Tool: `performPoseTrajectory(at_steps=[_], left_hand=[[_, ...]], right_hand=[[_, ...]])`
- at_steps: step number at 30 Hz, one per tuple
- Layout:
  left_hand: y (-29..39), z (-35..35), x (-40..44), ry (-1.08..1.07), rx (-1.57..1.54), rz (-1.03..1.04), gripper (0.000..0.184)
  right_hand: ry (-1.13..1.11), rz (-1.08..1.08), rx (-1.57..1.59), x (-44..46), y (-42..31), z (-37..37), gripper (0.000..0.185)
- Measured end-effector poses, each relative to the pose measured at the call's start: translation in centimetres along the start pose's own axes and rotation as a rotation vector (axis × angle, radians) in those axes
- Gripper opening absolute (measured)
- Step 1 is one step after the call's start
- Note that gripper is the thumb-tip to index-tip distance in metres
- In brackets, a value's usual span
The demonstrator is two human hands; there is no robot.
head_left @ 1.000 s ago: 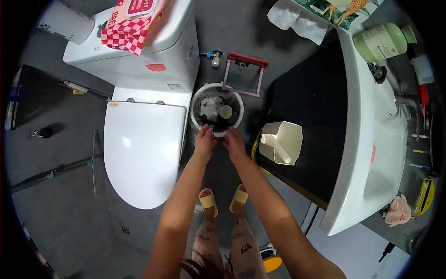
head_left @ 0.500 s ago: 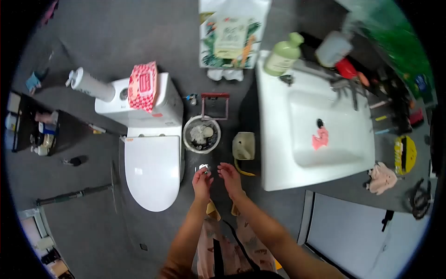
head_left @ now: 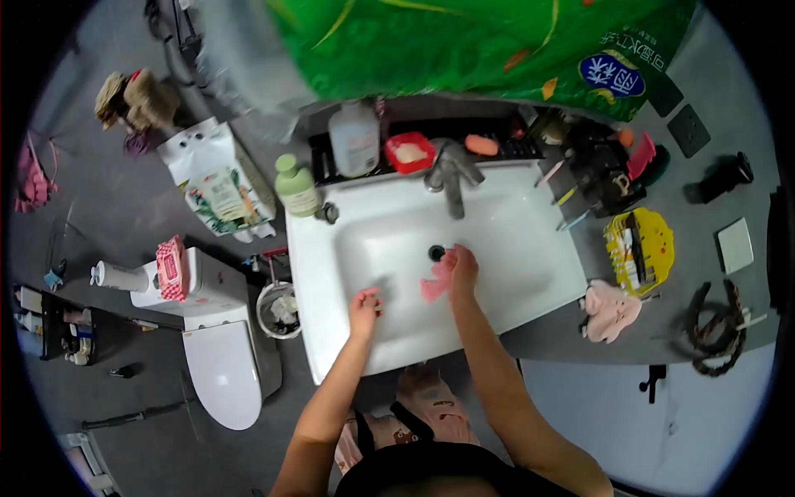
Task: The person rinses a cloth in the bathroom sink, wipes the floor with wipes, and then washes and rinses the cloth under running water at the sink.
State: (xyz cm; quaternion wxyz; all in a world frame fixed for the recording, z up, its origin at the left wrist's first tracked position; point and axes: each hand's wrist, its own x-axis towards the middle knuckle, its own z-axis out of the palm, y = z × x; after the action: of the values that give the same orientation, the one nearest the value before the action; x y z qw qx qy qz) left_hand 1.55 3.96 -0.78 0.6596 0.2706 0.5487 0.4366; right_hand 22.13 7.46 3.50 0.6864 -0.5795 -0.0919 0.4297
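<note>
In the head view, a small crumpled pink cloth [head_left: 434, 286] lies in the white sink basin [head_left: 389, 331], just below the dark drain [head_left: 436, 253]. My right hand [head_left: 464, 272] is at its right side, fingers closed on its edge. Over the left part of the basin, my left hand [head_left: 364, 313] has its fingers loosely bent and apart, with nothing visible in them. The grey metal faucet [head_left: 453, 180] stands behind the drain, beyond both hands.
A red soap dish [head_left: 409, 153], a large pump bottle [head_left: 354, 141] and a green bottle [head_left: 297, 187] stand along the sink's back and left. A big green package [head_left: 497, 50] hangs overhead. At right are a yellow basket [head_left: 654, 248] and a pink plush cloth [head_left: 610, 311]. The toilet [head_left: 222, 373] is left.
The view has swung right from the toilet and bin to the sink. Both hands have moved from above the floor to the basin, and my right hand has taken hold of the pink cloth.
</note>
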Motion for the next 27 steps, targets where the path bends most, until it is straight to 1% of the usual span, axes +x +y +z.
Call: performPoseTrajectory(at_steps=[2,4,7,10,11,13,14,15,17,18,19,20,21,22,23,24,25,26,27], left_hand=[[-1.2,4.8,1.4,-0.004,-0.02,-0.085,0.015],[-1.1,9.1,2.1,-0.002,-0.038,-0.181,0.014],[-2.1,13.4,4.7,-0.07,-0.183,-0.33,0.013],[-2.6,17.0,8.1,-0.114,-0.453,-0.597,0.015],[-3.8,17.3,9.7,-0.221,-0.54,-0.594,0.016],[-6.6,17.9,12.5,-0.432,-0.718,-0.594,0.02],[-7.6,18.5,13.7,-0.364,-0.719,-0.584,0.025],[-8.7,19.2,14.8,-0.294,-0.722,-0.576,0.03],[-9.0,19.7,14.4,-0.24,-0.733,-0.564,0.041],[-8.5,20.2,14.3,-0.143,-0.748,-0.573,0.04],[-8.1,20.6,14.1,-0.042,-0.762,-0.579,0.04],[-7.4,20.7,13.4,0.059,-0.775,-0.581,0.039],[-6.7,20.4,12.3,-0.007,-0.652,-0.509,0.022],[-6.6,19.8,11.5,-0.003,-0.574,-0.45,0.022],[-6.7,19.0,10.7,0.0,-0.494,-0.395,0.023],[-6.9,18.2,10.0,-0.001,-0.411,-0.343,0.024],[-7.0,17.1,9.5,0.014,-0.432,-0.351,0.021],[-7.3,16.0,9.2,0.019,-0.328,-0.283,0.02],[-7.7,14.8,8.6,0.025,-0.223,-0.22,0.02]], right_hand=[[-0.078,-0.074,0.011,5.5,-2.6,-0.8,0.022],[-0.192,-0.1,0.118,8.8,-5.2,0.0,0.025],[-0.409,0.08,0.288,11.7,-8.7,2.4,0.029],[-0.485,0.04,0.251,10.8,-11.3,3.2,0.03],[-0.512,0.032,0.253,10.4,-12.0,3.6,0.03],[-0.488,0.045,0.212,10.7,-11.9,3.1,0.029],[-0.477,0.05,0.189,10.9,-11.8,2.8,0.029],[-0.4,0.032,0.165,10.9,-11.1,2.1,0.026],[-0.231,0.026,0.082,12.5,-5.5,-1.7,0.023],[-0.153,0.02,0.04,13.0,-3.4,-3.1,0.022],[-0.113,0.239,-0.09,12.6,-2.4,-3.7,0.014],[-0.139,0.422,-0.072,12.9,0.1,-4.6,0.01],[-0.161,0.606,-0.062,13.2,2.4,-5.4,0.007],[-0.245,0.751,0.102,15.2,8.1,-7.3,0.005],[-0.324,0.892,0.272,16.0,11.8,-8.3,0.003],[-0.269,0.824,0.24,15.2,12.4,-7.5,0.003],[-0.212,0.754,0.207,14.1,12.5,-6.2,0.005],[-0.158,0.683,0.173,13.8,13.1,-5.6,0.006],[-0.182,0.568,-0.119,13.6,13.4,-5.6,0.009]])
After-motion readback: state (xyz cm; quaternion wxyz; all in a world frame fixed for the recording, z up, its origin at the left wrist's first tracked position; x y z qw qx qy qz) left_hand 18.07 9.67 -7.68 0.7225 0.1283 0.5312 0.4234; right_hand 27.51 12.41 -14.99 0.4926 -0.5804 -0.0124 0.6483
